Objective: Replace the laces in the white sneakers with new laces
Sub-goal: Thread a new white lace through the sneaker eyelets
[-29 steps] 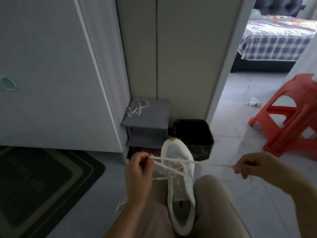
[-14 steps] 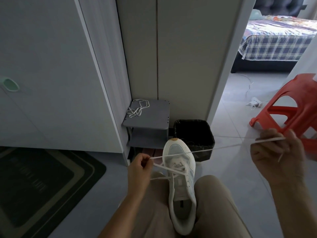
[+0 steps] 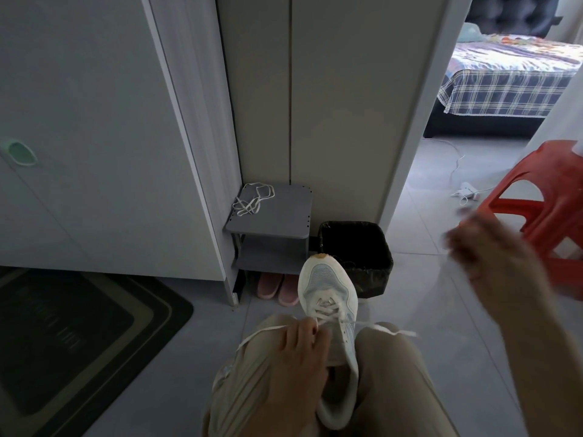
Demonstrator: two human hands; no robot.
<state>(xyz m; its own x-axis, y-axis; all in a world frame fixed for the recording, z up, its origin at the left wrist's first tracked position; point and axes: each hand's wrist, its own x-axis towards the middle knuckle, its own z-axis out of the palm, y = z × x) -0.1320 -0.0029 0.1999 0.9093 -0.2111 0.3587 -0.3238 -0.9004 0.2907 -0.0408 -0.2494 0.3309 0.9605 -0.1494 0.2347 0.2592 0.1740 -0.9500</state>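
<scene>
A white sneaker (image 3: 328, 288) lies between my knees, toe pointing away. A new white lace (image 3: 326, 310) crosses its lower eyelets. My left hand (image 3: 299, 354) rests on the shoe's left side and pinches the lace by the eyelets. One lace end (image 3: 258, 334) trails over my left knee; the other end (image 3: 392, 331) lies across my right knee. My right hand (image 3: 495, 260) is raised far to the right and is motion-blurred, so I cannot tell whether it holds any lace. A loose bundle of white laces (image 3: 252, 198) lies on a grey shelf (image 3: 277, 222).
A black lined bin (image 3: 356, 257) stands just beyond the sneaker's toe. Pink slippers (image 3: 277, 287) sit under the grey shelf. A red plastic stool (image 3: 542, 209) is close behind my right hand. A dark doormat (image 3: 72, 339) lies at left, a white cabinet behind it.
My left hand dropped from the taut lace onto the shoe's eyelets. The lace stretched out to the right has gone slack, its end now on my right knee. My right hand keeps moving.
</scene>
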